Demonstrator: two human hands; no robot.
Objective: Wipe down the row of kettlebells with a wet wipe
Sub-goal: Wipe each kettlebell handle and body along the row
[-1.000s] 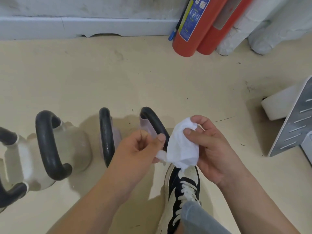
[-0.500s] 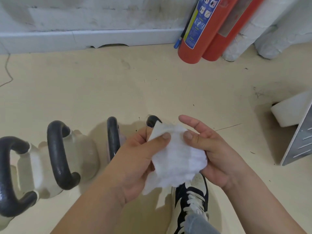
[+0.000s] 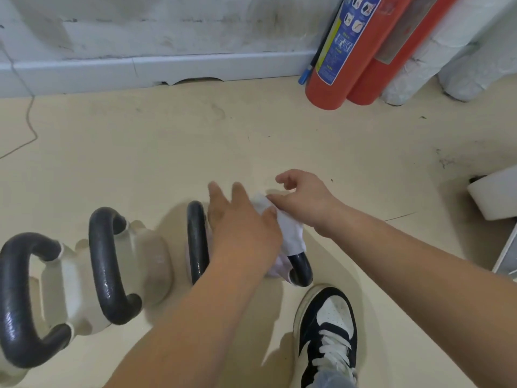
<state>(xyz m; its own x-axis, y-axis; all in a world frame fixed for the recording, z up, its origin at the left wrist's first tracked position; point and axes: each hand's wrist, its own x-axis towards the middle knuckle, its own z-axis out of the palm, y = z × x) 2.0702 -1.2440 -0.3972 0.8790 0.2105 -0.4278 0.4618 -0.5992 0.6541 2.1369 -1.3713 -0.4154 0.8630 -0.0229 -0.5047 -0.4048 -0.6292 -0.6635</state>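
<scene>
A row of pale kettlebells with black handles stands on the floor: one at the far left (image 3: 16, 298), a second (image 3: 106, 264), a third (image 3: 197, 242) and the rightmost (image 3: 300, 267). A white wet wipe (image 3: 291, 233) is draped over the rightmost handle. My right hand (image 3: 305, 203) holds the wipe there, thumb on it and fingers curled. My left hand (image 3: 240, 228) reaches with straight fingers across the body of the rightmost kettlebell, beside the wipe, hiding most of that bell.
Two red fire extinguishers (image 3: 335, 65) and white wrapped rolls (image 3: 436, 51) lean on the wall at the back right. A white object (image 3: 495, 197) sits at the right edge. My black-and-white shoe (image 3: 327, 331) stands just in front of the rightmost kettlebell. A thin cable (image 3: 28, 121) lies at the left.
Both hands have dropped from unfolding the wipe in the air to the rightmost kettlebell. The wipe now lies over its handle, and my left hand has let it go.
</scene>
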